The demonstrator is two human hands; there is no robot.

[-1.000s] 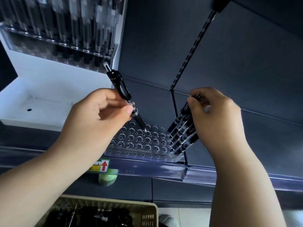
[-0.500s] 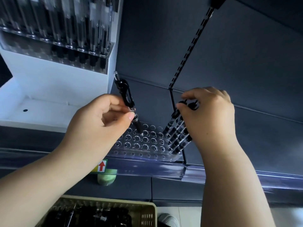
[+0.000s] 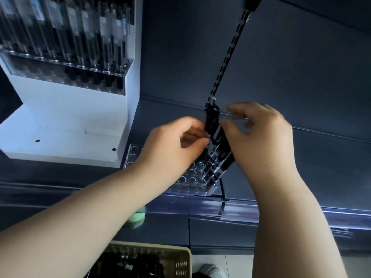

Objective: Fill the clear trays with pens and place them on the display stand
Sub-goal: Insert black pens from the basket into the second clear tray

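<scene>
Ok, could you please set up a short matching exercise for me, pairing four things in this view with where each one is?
Things:
1. clear tray
2. black pen
3. basket
4. white display stand

Places:
A. upper left, with a row of pens standing in it
B. pinched in the left hand
C. on the dark shelf, below both hands
D. at the bottom edge of the view

Pairs: 1-C, 2-B, 3-D, 4-A.

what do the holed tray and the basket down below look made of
Tray: clear, glossy plastic, likely acrylic; it is see-through and the hole rims glint. Basket: matte beige plastic, judging by its moulded slotted wall.
</scene>
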